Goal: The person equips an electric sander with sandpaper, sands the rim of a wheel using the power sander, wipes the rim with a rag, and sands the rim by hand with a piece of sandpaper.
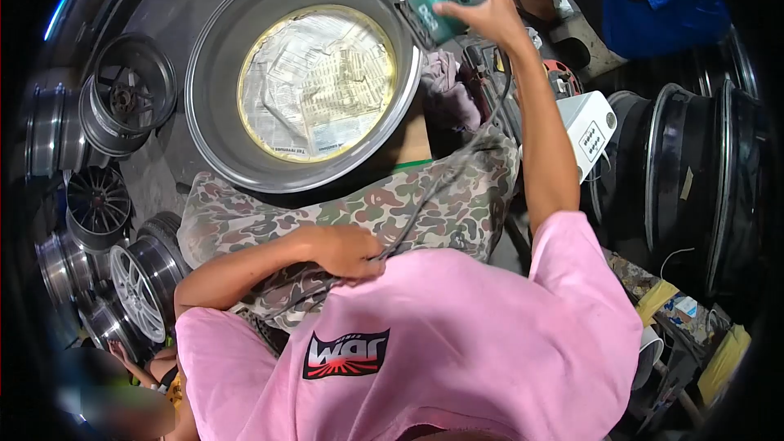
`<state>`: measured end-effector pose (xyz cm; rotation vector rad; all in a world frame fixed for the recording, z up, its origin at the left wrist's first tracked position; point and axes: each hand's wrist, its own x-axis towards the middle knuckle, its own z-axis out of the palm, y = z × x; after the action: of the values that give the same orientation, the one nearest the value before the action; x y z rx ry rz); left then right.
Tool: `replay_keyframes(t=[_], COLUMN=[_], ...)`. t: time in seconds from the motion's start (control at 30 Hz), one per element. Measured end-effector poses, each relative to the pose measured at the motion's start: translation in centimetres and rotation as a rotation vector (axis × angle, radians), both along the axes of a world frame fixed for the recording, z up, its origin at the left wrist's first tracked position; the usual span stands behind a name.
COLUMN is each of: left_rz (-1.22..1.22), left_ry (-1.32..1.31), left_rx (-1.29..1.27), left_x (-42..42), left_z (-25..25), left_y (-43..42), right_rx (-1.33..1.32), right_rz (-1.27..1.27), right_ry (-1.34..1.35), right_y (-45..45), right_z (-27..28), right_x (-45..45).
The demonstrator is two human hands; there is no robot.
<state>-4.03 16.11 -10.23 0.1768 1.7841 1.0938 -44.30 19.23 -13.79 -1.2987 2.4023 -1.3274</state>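
A large grey wheel rim point(214, 126) lies in front of me, its centre covered with newspaper point(314, 86) edged with yellowish tape. My right hand point(486, 12) is wrapped round a green electric sander point(437, 16), whose flat pad meets the rim's upper right edge. From the tool a dark power cord point(429, 196) runs down across my camouflage-patterned trousers point(457, 220). Closed near my lap, my left hand point(347, 251) grips that cord against my pink shirt.
Under the rim is a brown board point(415, 143) with green edges. Several wheels point(135, 86) stand at left, and more large rims point(682, 155) at right. Beside my right arm are a white box point(581, 135) and a crumpled cloth point(449, 90). Other people appear at upper right and lower left.
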Motion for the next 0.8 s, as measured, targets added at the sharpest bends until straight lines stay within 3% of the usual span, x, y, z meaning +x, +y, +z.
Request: replay_keyframes(t=[0.13, 0.17, 0.27, 0.53, 0.6, 0.73, 0.8], left_rz=[0.082, 0.062, -0.055, -0.257, -0.298, -0.196, -0.1], left_ry=[0.063, 0.075, 0.022, 0.033, 0.039, -0.134, -0.185], left_rx=[-0.031, -0.038, -0.022, -0.023, 0.006, 0.082, 0.076], left_x=[0.2, 0.3, 1.5, 2.3, 2.2, 2.4, 2.6], left_z=[0.6, 0.8, -0.2, 0.4, 0.2, 1.0, 2.2], left_y=[-0.6, -0.5, -0.1, 1.6, 1.7, 0.8, 0.1], right_rx=[0.045, -0.014, -0.087, 0.265, 0.201, 0.238, 0.265], right_rz=[0.063, -0.002, 0.056, 0.168, 0.276, 0.283, 0.154], right_ry=[-0.006, 0.259, 0.302, 0.079, 0.124, 0.11, 0.11], right_y=[1.0, 1.9, 5.8, 8.8, 9.0, 9.3, 8.7], right_z=[2.4, 1.0, 1.2, 4.9, 5.3, 5.5, 6.1], right_x=[2.5, 3.5, 9.5, 24.2, 27.1, 26.7, 23.8])
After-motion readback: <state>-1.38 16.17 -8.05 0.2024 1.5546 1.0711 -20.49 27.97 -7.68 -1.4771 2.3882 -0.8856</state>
